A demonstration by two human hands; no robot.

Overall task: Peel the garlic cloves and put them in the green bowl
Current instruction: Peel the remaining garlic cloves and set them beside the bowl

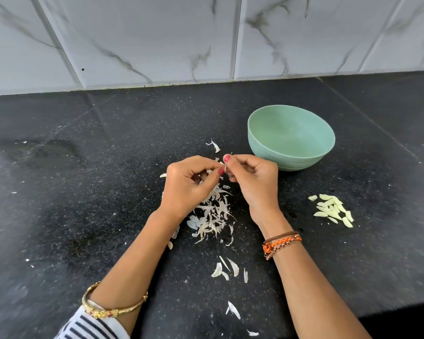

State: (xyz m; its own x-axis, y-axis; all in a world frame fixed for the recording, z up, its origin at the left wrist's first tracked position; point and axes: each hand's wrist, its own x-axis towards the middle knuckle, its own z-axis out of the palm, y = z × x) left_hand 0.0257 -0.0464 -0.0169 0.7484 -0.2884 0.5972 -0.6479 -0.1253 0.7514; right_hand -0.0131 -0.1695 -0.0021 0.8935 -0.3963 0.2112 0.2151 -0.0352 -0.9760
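My left hand (189, 184) and my right hand (252, 182) meet above the black counter, both pinching one small garlic clove (224, 166) between thumbs and fingertips; most of the clove is hidden by the fingers. The green bowl (290, 137) stands just beyond and to the right of my right hand, and its visible inside looks bare. A heap of peeled, pale yellow cloves (333, 210) lies on the counter to the right, in front of the bowl. A pile of white garlic skins (213, 216) lies under and between my wrists.
Loose skin flakes (228, 267) are scattered on the black stone counter (83, 192) toward its front edge (389, 311) at the lower right. A marble-tiled wall (206, 37) runs along the back.
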